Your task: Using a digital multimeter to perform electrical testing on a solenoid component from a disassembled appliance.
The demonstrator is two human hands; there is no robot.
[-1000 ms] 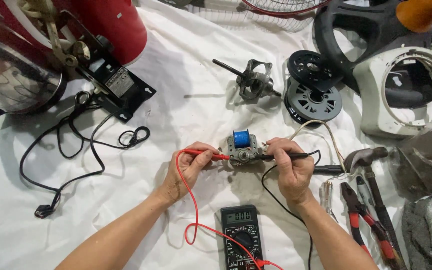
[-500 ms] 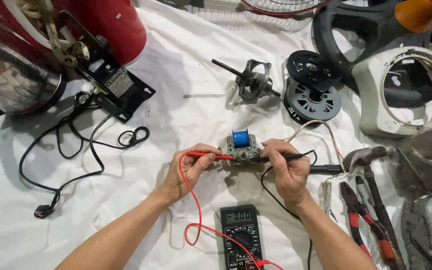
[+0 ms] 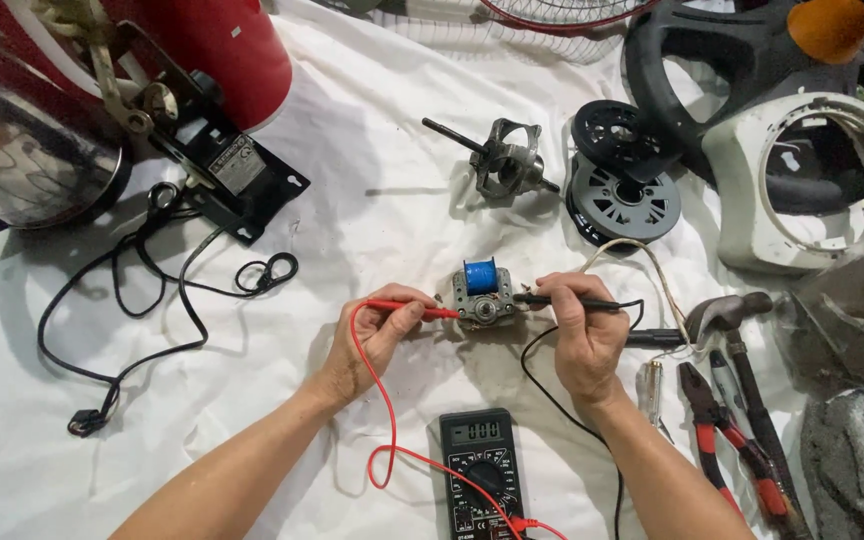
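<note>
A small motor (image 3: pixel 479 293) with a blue coil sits on the white cloth (image 3: pixel 372 150). My left hand (image 3: pixel 377 335) pinches a red test probe (image 3: pixel 410 308) whose tip touches the motor's left side. My right hand (image 3: pixel 580 335) grips a black test probe (image 3: pixel 552 299) with its tip against the motor's right side. Red and black leads run down to a black digital multimeter (image 3: pixel 480 470) lying between my forearms.
A rotor with shaft (image 3: pixel 505 165) and black round parts (image 3: pixel 620 185) lie farther back. At the right are a white fan housing (image 3: pixel 807 180), hammer (image 3: pixel 727 315) and red-handled pliers (image 3: pixel 727 450). A black power cord (image 3: pixel 142 300) and a black bracket (image 3: pixel 227 175) lie at the left.
</note>
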